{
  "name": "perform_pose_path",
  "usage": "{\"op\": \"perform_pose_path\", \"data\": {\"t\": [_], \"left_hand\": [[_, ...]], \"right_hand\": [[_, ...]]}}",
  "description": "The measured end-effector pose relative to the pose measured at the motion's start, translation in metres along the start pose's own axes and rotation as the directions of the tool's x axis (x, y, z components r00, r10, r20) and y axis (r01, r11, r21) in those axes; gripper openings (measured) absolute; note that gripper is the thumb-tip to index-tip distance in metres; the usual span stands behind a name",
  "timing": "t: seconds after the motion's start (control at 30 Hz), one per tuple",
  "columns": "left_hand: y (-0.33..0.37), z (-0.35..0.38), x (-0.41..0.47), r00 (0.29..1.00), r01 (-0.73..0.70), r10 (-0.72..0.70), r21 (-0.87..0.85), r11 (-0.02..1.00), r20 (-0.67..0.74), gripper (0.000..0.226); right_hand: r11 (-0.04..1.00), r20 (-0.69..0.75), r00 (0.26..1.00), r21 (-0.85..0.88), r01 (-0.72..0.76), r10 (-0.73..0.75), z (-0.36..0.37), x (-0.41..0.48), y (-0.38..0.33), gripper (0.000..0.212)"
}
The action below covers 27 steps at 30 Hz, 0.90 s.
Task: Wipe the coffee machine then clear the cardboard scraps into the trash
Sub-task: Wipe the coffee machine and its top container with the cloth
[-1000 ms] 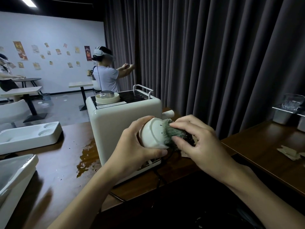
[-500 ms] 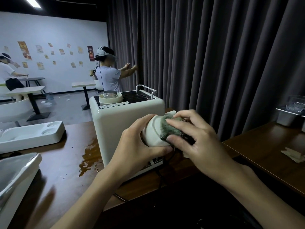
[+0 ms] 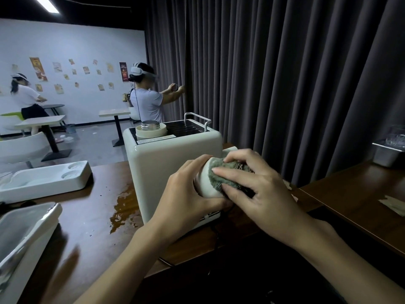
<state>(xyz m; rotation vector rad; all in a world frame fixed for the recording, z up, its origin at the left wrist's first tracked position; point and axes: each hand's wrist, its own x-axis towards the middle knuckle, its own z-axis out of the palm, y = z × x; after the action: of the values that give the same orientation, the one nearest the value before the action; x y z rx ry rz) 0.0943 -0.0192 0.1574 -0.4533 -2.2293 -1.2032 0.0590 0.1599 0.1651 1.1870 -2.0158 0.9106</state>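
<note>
Since a second ago the cloth [image 3: 228, 175] had climbed from the right side of the round part [image 3: 203, 183] onto its top and front, and the right hand [image 3: 260, 194] had gone up with it. Nearest to the camera, both forearms reached in from the bottom edge. The left hand [image 3: 186, 194] gripped the white round part from the left, with the thumb over it and the fingers curled under it. The right hand held the grey-green cloth bunched under its bent fingers and pressed it against that part. The round part stuck out from the right side of the machine [image 3: 166, 167], a cream box that stood on the brown table [image 3: 87, 227]. A black cable [image 3: 217, 235] ran from below the machine toward the near table edge. A brown spill [image 3: 123, 207] lay on the table and touched the machine's left foot. At the near left a shiny tray [image 3: 28, 233] was cut by the frame edge, and behind it a white tray [image 3: 43, 182] with two round hollows lay flat. Just behind the right hand a pale scrap [image 3: 288, 185] showed partly. On the side table [image 3: 350, 194] at the right lay more scraps [image 3: 393, 207], well apart from the hands, and behind them a steel tub [image 3: 385, 153]. A dark curtain [image 3: 285, 73] hung behind all this. Far at the left, two persons with headsets stood near small tables before a white wall with posters.
</note>
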Motion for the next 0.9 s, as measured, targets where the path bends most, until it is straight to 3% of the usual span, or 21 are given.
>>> {"op": "perform_pose_path", "data": {"t": [0.17, 0.3, 0.4, 0.53, 0.7, 0.9], "left_hand": [[0.002, -0.004, -0.003, 1.000, -0.015, 0.015, -0.011, 1.000, -0.017, 0.074], [0.005, -0.009, 0.001, 1.000, 0.006, -0.008, -0.095, 0.995, -0.023, 0.064], [0.005, -0.008, -0.001, 1.000, -0.010, 0.011, -0.052, 0.999, 0.009, 0.067], [0.004, -0.005, -0.003, 0.995, -0.057, 0.052, 0.068, 0.996, 0.079, 0.084], [0.000, -0.002, -0.002, 1.000, -0.025, 0.025, 0.010, 1.000, 0.001, 0.082], [0.000, 0.002, -0.003, 0.998, 0.030, -0.032, -0.033, 0.999, -0.054, 0.086]], "right_hand": [[0.958, -0.032, 0.978, 0.210, -0.196, 0.207, -0.006, 0.007, 0.017, 0.029], [0.993, -0.093, 0.991, 0.085, -0.088, 0.096, 0.000, -0.002, 0.002, 0.029], [0.999, -0.032, 0.999, 0.042, -0.005, 0.006, -0.003, 0.002, -0.002, 0.028], [0.979, -0.044, 0.987, 0.144, -0.145, 0.153, -0.009, 0.010, 0.015, 0.029], [0.957, 0.091, 0.969, 0.161, -0.242, 0.230, -0.004, -0.001, 0.006, 0.052], [0.956, -0.047, 0.974, 0.208, -0.206, 0.220, -0.002, -0.006, 0.003, 0.034]]}}
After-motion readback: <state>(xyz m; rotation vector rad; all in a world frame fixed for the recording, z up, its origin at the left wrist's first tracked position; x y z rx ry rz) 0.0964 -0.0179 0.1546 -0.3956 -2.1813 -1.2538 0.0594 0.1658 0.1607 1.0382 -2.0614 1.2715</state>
